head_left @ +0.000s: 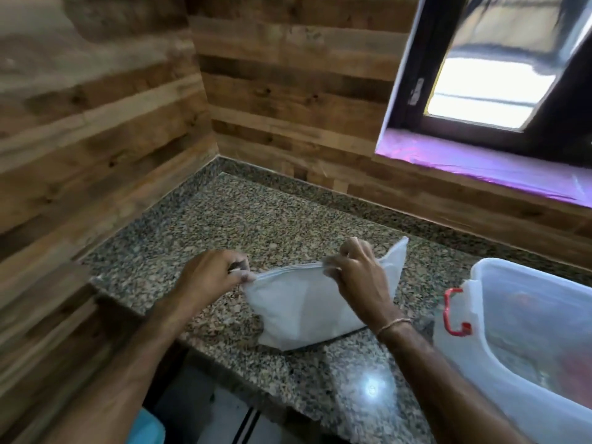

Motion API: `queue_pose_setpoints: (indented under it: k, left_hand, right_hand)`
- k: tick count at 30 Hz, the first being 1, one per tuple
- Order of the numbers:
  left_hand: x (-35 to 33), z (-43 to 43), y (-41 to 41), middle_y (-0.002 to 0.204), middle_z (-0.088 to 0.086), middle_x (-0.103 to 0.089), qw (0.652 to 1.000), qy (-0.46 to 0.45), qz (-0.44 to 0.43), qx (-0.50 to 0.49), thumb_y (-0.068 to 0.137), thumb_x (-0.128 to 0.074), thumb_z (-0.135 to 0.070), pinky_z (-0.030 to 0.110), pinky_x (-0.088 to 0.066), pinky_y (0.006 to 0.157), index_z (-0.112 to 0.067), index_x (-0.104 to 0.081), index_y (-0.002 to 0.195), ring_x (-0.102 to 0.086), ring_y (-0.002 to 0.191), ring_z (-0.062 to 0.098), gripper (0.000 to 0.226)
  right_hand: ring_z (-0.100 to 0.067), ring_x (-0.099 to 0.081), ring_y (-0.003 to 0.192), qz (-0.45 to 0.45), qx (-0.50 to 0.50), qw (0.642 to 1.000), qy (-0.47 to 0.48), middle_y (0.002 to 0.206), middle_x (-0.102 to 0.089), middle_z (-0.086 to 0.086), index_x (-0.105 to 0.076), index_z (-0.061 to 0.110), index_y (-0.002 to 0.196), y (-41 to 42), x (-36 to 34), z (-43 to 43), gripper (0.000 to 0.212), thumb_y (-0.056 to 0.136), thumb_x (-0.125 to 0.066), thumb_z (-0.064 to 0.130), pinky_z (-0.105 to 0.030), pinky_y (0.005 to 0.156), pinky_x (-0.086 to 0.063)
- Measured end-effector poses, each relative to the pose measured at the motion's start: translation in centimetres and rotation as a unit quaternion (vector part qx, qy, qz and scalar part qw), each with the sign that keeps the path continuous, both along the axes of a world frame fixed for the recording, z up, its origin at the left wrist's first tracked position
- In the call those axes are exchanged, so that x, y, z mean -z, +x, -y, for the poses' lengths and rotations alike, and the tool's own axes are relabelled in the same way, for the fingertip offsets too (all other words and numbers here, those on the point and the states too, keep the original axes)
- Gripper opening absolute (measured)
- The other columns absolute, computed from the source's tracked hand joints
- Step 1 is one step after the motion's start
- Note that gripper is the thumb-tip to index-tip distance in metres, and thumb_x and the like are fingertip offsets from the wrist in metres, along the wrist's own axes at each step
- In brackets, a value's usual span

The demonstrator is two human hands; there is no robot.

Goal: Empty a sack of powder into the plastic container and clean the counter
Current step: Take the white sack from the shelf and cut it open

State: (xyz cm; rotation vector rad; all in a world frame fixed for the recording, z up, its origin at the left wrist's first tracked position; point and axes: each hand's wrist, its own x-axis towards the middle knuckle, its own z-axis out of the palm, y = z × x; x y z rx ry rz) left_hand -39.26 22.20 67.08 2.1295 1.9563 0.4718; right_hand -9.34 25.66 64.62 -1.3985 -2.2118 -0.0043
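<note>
White soft sack of powder [307,302] at centre of speckled granite tabletop [256,219], standing on its base, top edge up. Left hand [211,277] pinching top edge at its 9 o'clock corner; right hand [355,270] pinching same edge nearer the middle, far corner sticking out past it toward 2 o'clock. Hands apart, both clamped on the sack. Long axis of top edge roughly 9 to 3 o'clock, right end tipped slightly toward 2. Mouth facing up, looks closed, can't tell for sure. Clear plastic container with red latch [512,270] at 3–4 o'clock from sack, near but not touching, open side up. Right hand nearer to it. Likely next: open the top, then lift and tip toward 3 o'clock over the rim.
</note>
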Motion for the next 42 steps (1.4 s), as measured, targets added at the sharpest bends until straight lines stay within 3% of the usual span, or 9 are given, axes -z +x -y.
queue_pose_setpoints:
  k: [4,7,10,17,23,29,33,37,42]
  left_hand:
    - [-2.8,-0.2,0.3,0.069,-0.017,-0.07,0.996,-0.002,0.082,0.042,0.089,-0.077,-0.03,0.032,-0.057,0.065,-0.035,-0.068,0.07,-0.067,0.068,-0.001,0.022]
    - [-3.7,0.1,1.0,0.074,-0.017,-0.071,0.99,0.015,0.115,0.075,0.091,-0.075,-0.022,0.029,-0.054,0.068,-0.032,-0.07,0.077,-0.067,0.073,-0.004,0.018]
    - [-2.5,0.8,-0.1,0.085,-0.009,-0.076,0.955,0.005,0.293,0.05,0.098,-0.07,-0.031,0.036,-0.061,0.077,-0.03,-0.07,0.091,-0.074,0.082,0.007,0.007]
    - [2.5,3.5,0.6,0.094,-0.009,-0.079,0.919,-0.072,0.385,0.038,0.092,-0.077,-0.024,0.042,-0.062,0.087,-0.026,-0.075,0.101,-0.075,0.09,0.007,0.009]
    - [4.5,3.3,1.2,0.06,-0.009,-0.056,0.933,0.036,0.357,0.015,0.086,-0.082,-0.027,0.024,-0.038,0.053,-0.02,-0.064,0.069,-0.047,0.055,0.003,0.026]
    - [4.8,3.2,-0.4,0.063,-0.004,-0.057,0.947,-0.005,0.315,0.059,0.084,-0.076,-0.032,0.029,-0.044,0.057,-0.021,-0.057,0.067,-0.051,0.058,0.005,0.028]
    - [2.1,0.7,2.4,0.081,-0.014,-0.064,0.987,-0.057,0.1,0.11,0.087,-0.067,-0.048,0.032,-0.054,0.068,-0.032,-0.059,0.091,-0.062,0.072,0.009,0.018]
    - [0.7,-3.2,10.0,0.105,-0.006,-0.068,0.985,-0.039,-0.045,0.163,0.088,-0.06,-0.071,0.033,-0.042,0.07,-0.027,-0.055,0.12,-0.063,0.087,0.02,0.055]
    - [1.5,-4.1,14.6,0.081,-0.001,-0.069,0.966,0.105,-0.086,0.221,0.097,-0.064,-0.052,0.03,-0.038,0.063,-0.021,-0.062,0.086,-0.069,0.077,0.022,0.032]
  right_hand:
    - [-0.011,-0.051,0.093,-0.054,-0.121,0.986,-0.106,0.1,-0.06,0.004,-0.071,0.024,0.123,-7.4,0.1,2.7,0.037,0.089,-0.074,0.038,-0.021,0.072,-0.042]
    - [-0.006,-0.051,0.069,-0.169,-0.159,0.961,-0.15,0.079,-0.062,0.009,-0.075,0.021,0.101,-11.4,0.0,4.0,0.025,0.092,-0.069,0.043,-0.027,0.059,-0.043]
    - [-0.011,-0.044,0.054,-0.294,-0.108,0.925,-0.216,0.06,-0.056,0.004,-0.067,0.016,0.072,-12.3,0.4,3.9,0.031,0.096,-0.067,0.035,-0.032,0.052,-0.038]
    - [-0.009,-0.052,0.06,-0.498,-0.059,0.787,-0.36,0.068,-0.06,-0.008,-0.065,0.002,0.076,-12.5,-0.2,4.9,0.025,0.094,-0.073,0.018,-0.018,0.055,-0.044]
    - [-0.001,-0.053,0.057,-0.446,0.033,0.827,-0.339,0.062,-0.062,0.009,-0.065,0.014,0.071,-11.9,-0.2,4.6,0.024,0.091,-0.076,0.018,-0.017,0.055,-0.044]
    - [-0.018,-0.064,0.079,-0.454,0.211,0.841,-0.206,0.086,-0.071,-0.006,-0.073,0.009,0.087,-2.5,-0.8,1.7,0.018,0.092,-0.074,0.027,-0.025,0.07,-0.054]
    - [-0.011,-0.056,0.064,-0.411,0.237,0.861,-0.183,0.069,-0.065,0.001,-0.07,0.014,0.073,-0.5,-1.0,1.0,0.023,0.088,-0.079,0.028,-0.025,0.06,-0.047]
    - [-0.009,-0.054,0.061,-0.374,0.224,0.884,-0.167,0.067,-0.063,0.002,-0.066,0.015,0.073,-1.9,-0.2,1.5,0.025,0.091,-0.076,0.028,-0.024,0.057,-0.044]
    - [-0.02,-0.066,0.069,-0.374,0.292,0.871,-0.127,0.072,-0.07,-0.001,-0.069,0.012,0.075,2.9,-0.1,-0.5,0.024,0.089,-0.076,0.03,-0.038,0.066,-0.055]
